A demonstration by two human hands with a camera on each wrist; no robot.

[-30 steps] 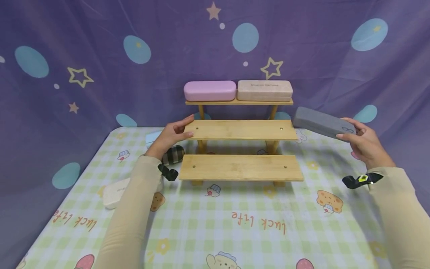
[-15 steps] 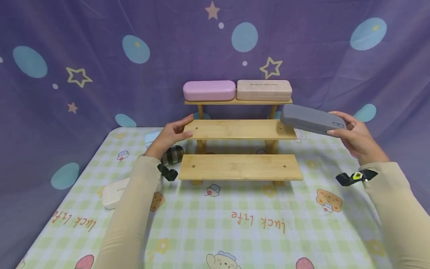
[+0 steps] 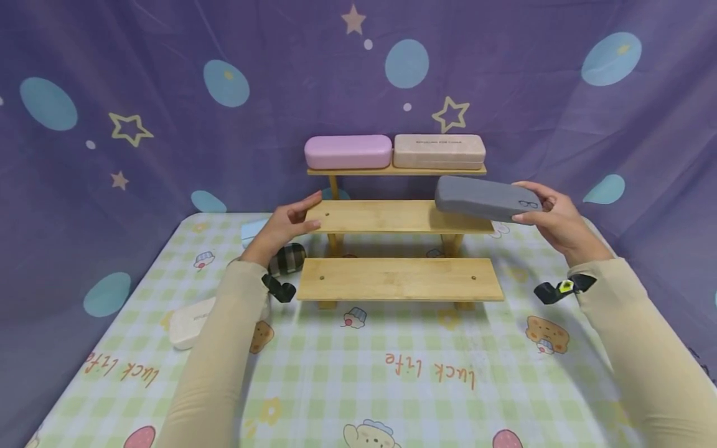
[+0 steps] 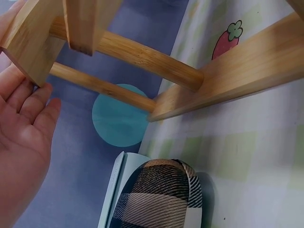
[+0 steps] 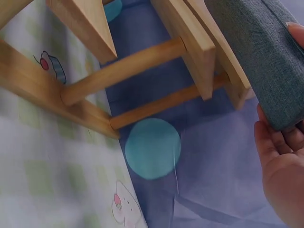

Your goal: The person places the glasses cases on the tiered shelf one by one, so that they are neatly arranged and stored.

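At the wooden stand's (image 3: 400,280) 9 o'clock side, the left hand (image 3: 282,227) has its fingers and thumb about the end of the middle shelf (image 3: 375,216); toward 3 o'clock the grey case (image 3: 482,198) tilts over that shelf, probably light, stiff and, being cloth-textured, not slippery; the right hand (image 3: 562,225) pinches its 4 o'clock end, though a hold nearer the middle would likely balance it better
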